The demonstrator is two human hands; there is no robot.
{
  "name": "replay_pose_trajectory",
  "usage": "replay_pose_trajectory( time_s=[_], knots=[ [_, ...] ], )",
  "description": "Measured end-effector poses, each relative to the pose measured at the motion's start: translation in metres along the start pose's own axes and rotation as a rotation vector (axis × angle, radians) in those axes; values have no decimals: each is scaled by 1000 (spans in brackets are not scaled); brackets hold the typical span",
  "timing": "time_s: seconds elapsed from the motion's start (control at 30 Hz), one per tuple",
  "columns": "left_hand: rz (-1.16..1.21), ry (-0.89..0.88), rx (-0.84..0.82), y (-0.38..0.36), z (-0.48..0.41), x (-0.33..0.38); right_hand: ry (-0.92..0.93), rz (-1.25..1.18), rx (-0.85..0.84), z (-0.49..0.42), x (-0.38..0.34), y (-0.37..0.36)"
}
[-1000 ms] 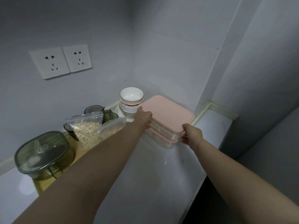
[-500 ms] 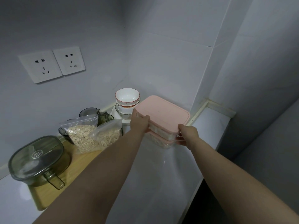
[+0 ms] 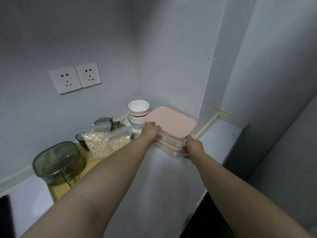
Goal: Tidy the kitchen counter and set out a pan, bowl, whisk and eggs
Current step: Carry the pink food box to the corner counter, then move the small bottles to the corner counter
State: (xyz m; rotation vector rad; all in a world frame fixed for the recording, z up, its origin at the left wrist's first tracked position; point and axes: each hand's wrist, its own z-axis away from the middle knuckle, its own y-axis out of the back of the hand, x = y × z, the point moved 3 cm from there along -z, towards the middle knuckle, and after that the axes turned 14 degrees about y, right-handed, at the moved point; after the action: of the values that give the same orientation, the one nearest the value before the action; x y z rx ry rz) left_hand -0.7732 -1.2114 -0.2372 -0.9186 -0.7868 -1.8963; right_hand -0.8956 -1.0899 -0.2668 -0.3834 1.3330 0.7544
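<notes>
While our left hand and right hand clasp the stacked pink-lidded containers at the desk's far corner, fingers curled round both near sides, we judge them stiff, smooth and fairly heavy. Gripping the lower box should keep the stack from sliding.

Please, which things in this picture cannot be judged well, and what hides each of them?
All in the head view:
- Contents of the pink-lidded boxes: cloudy walls, opaque lids.
- Fingers of the left hand and right hand: partly behind the boxes they hold.
- Dark glass jars: mostly behind the oat bags.
- Lower bowls: covered by the left hand and boxes.
- Black object: cut off by the left edge.
</notes>
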Motion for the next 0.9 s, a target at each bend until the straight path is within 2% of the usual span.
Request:
replay_pose_trajectory(
  time_s=[0.13,0.27,0.47,0.63,0.73,0.9],
  knots=[
    [-71,-57,-2,10,32,-7,99,74,5,20,-8,-2],
    [-134,-119,60,33,60,-20,245,233,-91,50,-14,-14],
    [-647,-368,282,89,108,-41,665,629,-244,111,-37,-33],
    [-976,-522,424,125,164,-67,966,899,-347,170,-45,-55],
    [-1140,-480,547,154,207,-99,1089,969,-379,222,-46,-71],
    [-1228,-418,694,205,282,-151,1188,1051,-457,301,-42,-94]
  ],
)
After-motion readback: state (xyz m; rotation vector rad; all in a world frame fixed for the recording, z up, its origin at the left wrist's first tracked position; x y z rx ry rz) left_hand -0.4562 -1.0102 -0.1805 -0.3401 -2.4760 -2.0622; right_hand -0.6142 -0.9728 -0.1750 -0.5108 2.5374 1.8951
